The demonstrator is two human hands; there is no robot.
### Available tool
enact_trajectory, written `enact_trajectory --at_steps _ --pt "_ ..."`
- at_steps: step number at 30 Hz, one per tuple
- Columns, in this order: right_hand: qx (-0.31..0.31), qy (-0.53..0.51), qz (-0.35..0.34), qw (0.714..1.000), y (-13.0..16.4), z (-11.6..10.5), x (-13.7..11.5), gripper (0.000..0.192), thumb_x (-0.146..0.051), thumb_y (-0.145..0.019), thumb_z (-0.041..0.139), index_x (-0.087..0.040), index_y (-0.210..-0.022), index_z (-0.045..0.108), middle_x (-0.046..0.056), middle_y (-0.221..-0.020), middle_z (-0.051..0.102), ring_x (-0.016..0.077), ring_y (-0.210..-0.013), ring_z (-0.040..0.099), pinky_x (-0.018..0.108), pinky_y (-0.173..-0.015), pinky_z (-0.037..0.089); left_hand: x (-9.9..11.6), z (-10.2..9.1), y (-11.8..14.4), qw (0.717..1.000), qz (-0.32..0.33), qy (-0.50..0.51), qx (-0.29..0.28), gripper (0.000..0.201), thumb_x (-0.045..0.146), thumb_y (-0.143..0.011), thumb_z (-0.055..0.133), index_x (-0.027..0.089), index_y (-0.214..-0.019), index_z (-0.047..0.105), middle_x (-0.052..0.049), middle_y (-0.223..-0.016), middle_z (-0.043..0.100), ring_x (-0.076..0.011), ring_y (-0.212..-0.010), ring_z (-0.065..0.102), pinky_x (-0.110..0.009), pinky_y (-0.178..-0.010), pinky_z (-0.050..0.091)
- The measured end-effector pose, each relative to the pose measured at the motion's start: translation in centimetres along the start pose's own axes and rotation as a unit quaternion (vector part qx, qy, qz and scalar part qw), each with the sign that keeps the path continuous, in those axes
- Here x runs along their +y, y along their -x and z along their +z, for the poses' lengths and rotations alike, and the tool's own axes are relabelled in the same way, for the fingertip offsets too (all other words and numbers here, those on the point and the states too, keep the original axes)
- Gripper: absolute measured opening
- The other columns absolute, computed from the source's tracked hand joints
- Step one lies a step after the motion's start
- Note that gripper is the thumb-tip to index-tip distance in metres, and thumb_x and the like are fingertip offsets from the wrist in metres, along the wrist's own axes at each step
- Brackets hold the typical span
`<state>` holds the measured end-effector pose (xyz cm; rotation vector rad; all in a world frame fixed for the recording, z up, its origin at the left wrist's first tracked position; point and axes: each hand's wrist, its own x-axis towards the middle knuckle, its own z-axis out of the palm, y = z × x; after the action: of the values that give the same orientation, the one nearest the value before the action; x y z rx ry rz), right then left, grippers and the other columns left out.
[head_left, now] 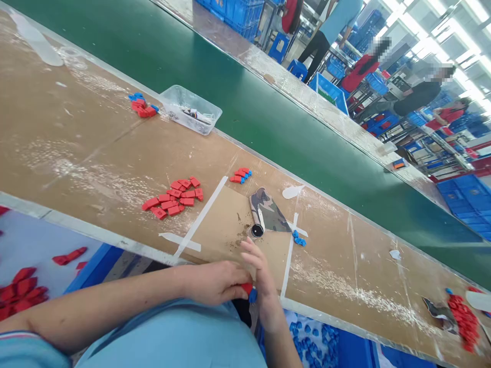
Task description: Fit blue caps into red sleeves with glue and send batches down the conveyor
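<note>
Bench-edge red piece between hands

A factory assembly line is seen: a long green conveyor belt is flanked by taped workbenches, stacked blue crates and seated workers under strip lights.

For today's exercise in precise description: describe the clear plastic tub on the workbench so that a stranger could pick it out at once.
Start at the long brown workbench beside the green conveyor belt. Follow its far edge to the clear plastic tub, just right of a small pile of red and blue parts. It is the only container on the bench, see-through, with small parts inside.
</note>
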<state>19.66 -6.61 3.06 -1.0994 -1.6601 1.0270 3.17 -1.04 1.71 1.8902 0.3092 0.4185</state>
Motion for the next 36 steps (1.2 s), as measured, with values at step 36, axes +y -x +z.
enact_trajectory --at_steps 36 --pt "0.354 0.264 0.267 0.857 2.3 -12.9 9.9 0.049 -0.061 -0.063 0.06 -0.019 -0.088 0.057 0.004 -0.072 0.061 0.0205 -0.065 0.058 0.036 -0.061 0.049 -3.6 -16.6 2.1 0.852 -0.26 -0.417 0.182 0.021 0.0 -0.076 0.051 0.013 -0.076 0.068 -0.011 -0.086 0.068 -0.0227 -0.086 0.059 -0.029 -0.074 0.046"
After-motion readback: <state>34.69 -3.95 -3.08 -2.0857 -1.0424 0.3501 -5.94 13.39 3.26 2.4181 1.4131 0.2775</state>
